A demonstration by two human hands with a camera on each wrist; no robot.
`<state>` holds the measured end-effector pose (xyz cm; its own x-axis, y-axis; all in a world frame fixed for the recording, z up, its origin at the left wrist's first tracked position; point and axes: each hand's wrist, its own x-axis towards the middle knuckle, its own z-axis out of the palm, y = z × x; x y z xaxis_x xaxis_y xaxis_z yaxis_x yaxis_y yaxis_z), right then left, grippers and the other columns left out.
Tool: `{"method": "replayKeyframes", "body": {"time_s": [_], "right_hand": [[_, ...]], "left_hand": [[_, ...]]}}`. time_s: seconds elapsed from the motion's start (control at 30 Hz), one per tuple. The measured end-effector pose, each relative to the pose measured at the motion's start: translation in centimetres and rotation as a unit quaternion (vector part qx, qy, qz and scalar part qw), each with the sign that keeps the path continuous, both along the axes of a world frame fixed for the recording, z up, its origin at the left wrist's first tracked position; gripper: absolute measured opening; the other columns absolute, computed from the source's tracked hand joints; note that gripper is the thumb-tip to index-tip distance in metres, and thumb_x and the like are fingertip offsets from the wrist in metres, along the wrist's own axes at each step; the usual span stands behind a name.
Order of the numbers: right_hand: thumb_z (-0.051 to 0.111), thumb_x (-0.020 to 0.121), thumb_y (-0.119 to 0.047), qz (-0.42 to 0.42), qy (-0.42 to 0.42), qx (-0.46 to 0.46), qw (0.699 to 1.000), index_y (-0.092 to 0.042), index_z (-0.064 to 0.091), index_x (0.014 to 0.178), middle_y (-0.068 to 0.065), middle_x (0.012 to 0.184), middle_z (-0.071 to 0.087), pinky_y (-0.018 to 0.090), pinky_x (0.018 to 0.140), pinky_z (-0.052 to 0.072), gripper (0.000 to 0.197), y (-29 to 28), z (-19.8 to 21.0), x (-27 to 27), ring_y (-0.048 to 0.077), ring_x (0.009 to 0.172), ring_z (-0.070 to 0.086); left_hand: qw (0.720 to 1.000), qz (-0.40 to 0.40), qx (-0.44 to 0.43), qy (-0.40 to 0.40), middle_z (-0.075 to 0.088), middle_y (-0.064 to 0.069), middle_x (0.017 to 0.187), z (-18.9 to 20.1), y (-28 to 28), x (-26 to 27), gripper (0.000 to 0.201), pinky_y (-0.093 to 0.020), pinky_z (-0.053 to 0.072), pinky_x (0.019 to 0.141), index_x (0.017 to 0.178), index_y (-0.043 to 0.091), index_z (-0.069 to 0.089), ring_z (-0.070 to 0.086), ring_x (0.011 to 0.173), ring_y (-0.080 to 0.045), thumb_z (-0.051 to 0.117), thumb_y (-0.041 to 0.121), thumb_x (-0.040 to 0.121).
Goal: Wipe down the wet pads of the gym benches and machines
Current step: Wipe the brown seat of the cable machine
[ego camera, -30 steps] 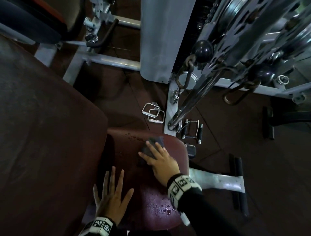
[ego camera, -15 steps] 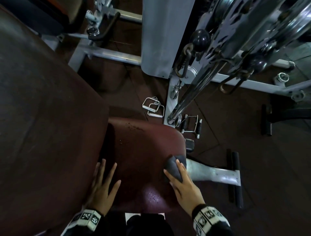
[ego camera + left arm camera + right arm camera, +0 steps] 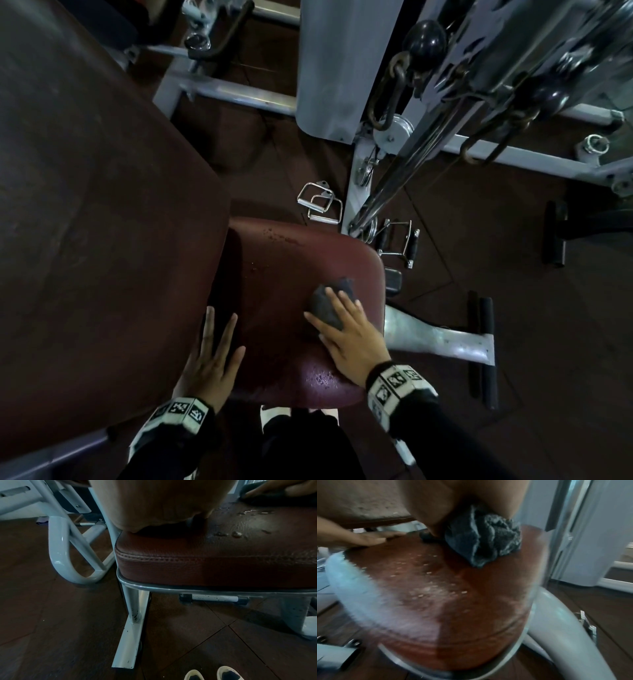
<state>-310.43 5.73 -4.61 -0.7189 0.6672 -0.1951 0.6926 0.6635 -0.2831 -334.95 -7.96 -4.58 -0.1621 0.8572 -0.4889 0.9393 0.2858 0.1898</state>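
A maroon seat pad [image 3: 284, 274] sits below me, with water droplets near its front edge [image 3: 322, 378] and its far edge [image 3: 274, 236]. My right hand [image 3: 346, 325] presses a crumpled dark grey cloth [image 3: 325, 308] onto the pad's right part, fingers laid flat over it. The right wrist view shows the cloth [image 3: 488, 540] bunched under the palm and droplets on the pad [image 3: 453, 601]. My left hand [image 3: 215, 356] lies flat with spread fingers on the seat's near left edge, beside the big brown backrest pad [image 3: 85, 205]. In the left wrist view droplets [image 3: 236, 534] bead on the pad.
A grey cable machine [image 3: 479, 68] with pulleys and hooks stands behind and to the right. Metal handles [image 3: 320, 204] and a black-grip handle [image 3: 397, 246] lie on the dark floor. The bench foot [image 3: 483, 349] juts right. My white shoes [image 3: 212, 674] stand by the seat's front.
My right hand dragged the cloth from the seat's far middle toward its near right edge, then slid it slightly back inward. The left hand stayed flat at the near left edge.
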Motion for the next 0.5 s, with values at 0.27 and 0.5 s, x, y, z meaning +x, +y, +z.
{"method": "replayKeyframes", "body": {"time_s": [0.27,0.5], "right_hand": [[0.047,0.081,-0.036,0.188,-0.013,0.003,0.982,-0.046,0.026,0.142,0.002,0.156,0.019,0.043,0.112,0.025,0.065,-6.8,-0.6,0.8,0.024,0.141,0.024],[0.048,0.077,-0.027,0.142,-0.032,0.022,0.989,-0.049,0.031,0.139,-0.002,0.155,0.018,0.036,0.11,0.032,0.069,-4.5,-0.2,8.4,0.019,0.138,0.03]], "left_hand": [[0.981,0.112,-0.116,-0.11,-0.003,-0.013,0.16,-1.2,-0.1,0.1,0.121,-0.043,0.011,0.119,0.15,0.017,0.027,-0.004,0.146,-0.033,-0.032,0.079,0.064],[0.983,0.134,0.025,-0.125,-0.029,0.002,0.155,0.7,0.3,0.8,0.068,-0.043,0.042,0.105,0.146,0.047,-0.011,0.009,0.143,-0.029,0.031,0.054,0.093]]}}
